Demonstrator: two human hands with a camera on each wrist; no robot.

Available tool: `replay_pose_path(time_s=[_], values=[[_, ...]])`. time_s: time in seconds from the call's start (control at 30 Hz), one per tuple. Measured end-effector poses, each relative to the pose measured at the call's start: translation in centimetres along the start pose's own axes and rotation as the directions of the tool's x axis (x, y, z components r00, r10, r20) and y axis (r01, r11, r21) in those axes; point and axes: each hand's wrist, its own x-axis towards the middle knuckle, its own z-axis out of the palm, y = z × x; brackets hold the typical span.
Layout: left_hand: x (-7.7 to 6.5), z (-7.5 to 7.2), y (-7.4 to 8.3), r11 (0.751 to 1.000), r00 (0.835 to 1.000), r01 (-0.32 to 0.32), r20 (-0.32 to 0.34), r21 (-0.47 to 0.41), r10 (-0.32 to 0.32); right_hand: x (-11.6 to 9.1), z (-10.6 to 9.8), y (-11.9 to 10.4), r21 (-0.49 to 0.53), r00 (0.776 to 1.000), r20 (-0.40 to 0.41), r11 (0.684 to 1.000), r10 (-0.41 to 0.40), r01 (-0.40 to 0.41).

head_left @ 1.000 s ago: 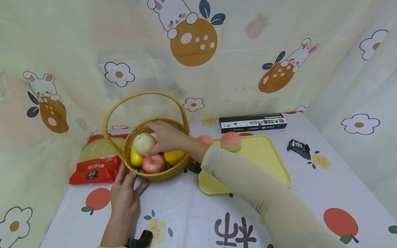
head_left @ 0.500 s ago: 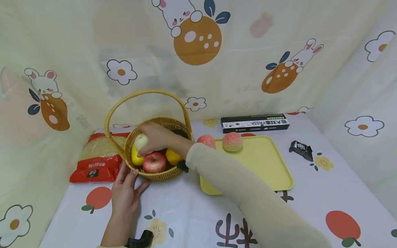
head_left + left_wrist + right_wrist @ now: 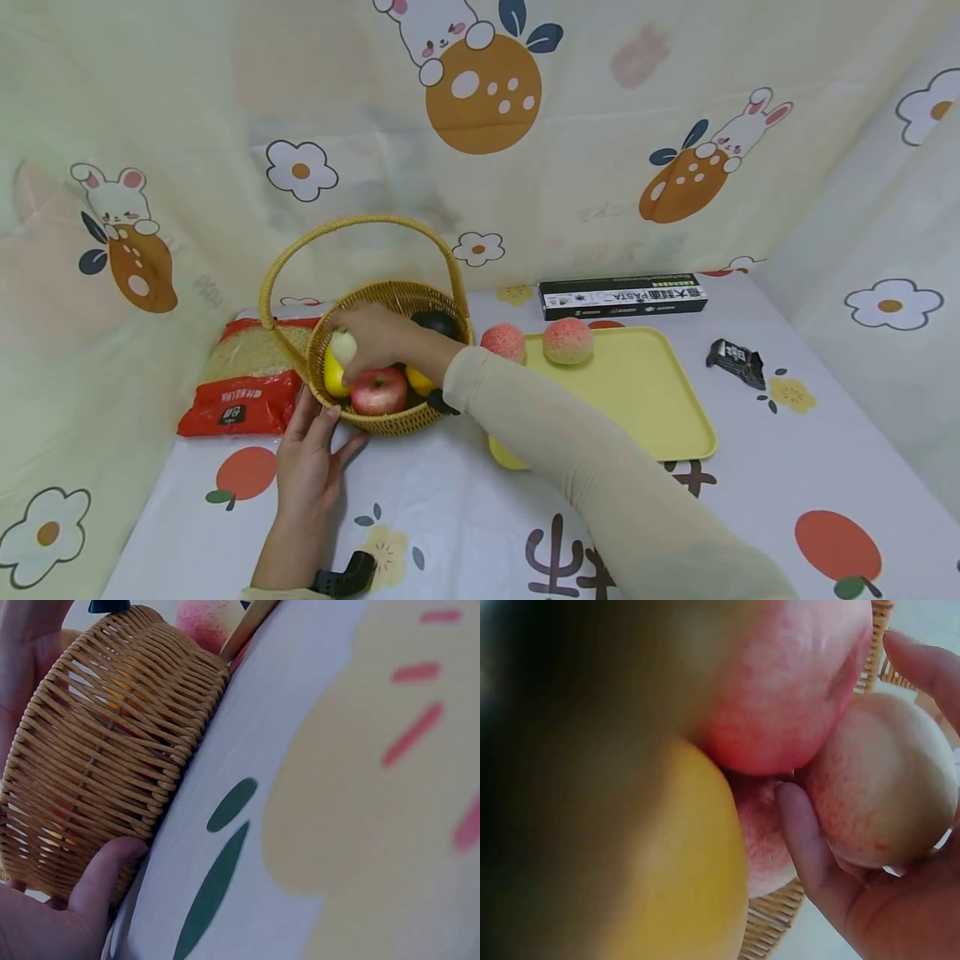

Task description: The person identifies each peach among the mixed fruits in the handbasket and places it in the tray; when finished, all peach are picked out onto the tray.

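In the head view my right hand (image 3: 378,333) reaches into the wicker basket (image 3: 393,427), its digits around a pale peach (image 3: 343,347). The right wrist view shows this pale peach (image 3: 885,780) with red flecks between the thumb and a finger, one digit standing a little off it. Around it lie a red apple (image 3: 379,392), yellow fruit (image 3: 335,375) and a dark round fruit (image 3: 437,323); another reddish fruit (image 3: 763,840) sits below. My left hand (image 3: 311,458) rests against the basket's near left side, fingers extended, its thumb (image 3: 112,862) touching the lower wall.
A red bag of grain (image 3: 243,392) lies left of the basket. To its right are a pink peach (image 3: 503,342), another pink peach (image 3: 567,341) on a yellow tray (image 3: 645,400), a black pasta box (image 3: 622,297) and a small black packet (image 3: 737,362). The basket handle (image 3: 367,220) arches overhead.
My right hand has lowered the pale peach deeper into the basket, and less of it shows. The dark fruit behind the hand has come into sight. My left hand stays against the basket.
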Motion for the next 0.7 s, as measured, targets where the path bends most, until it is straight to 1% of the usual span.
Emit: replay_pose_path(time_s=[0.1,0.3,0.5,0.7], values=[[-0.02,0.04,0.01,1.000,1.000,-0.005,-0.002,-0.001,0.005,0.05,0.25,-0.29,-0.012,1.000,0.008,1.000,-0.007,0.007],[-0.06,0.02,-0.01,1.000,1.000,-0.012,0.001,-0.010,0.012,0.06,0.36,-0.65,-0.042,1.000,-0.002,0.999,0.014,-0.014],[-0.05,-0.01,-0.06,1.000,1.000,-0.019,0.004,-0.007,0.019,0.37,0.42,-0.31,-0.053,1.000,-0.014,0.999,-0.008,0.007],[-0.07,0.02,-0.06,1.000,1.000,-0.019,0.002,-0.006,0.019,0.51,0.27,-0.10,-0.060,1.000,-0.007,0.998,-0.022,0.022]])
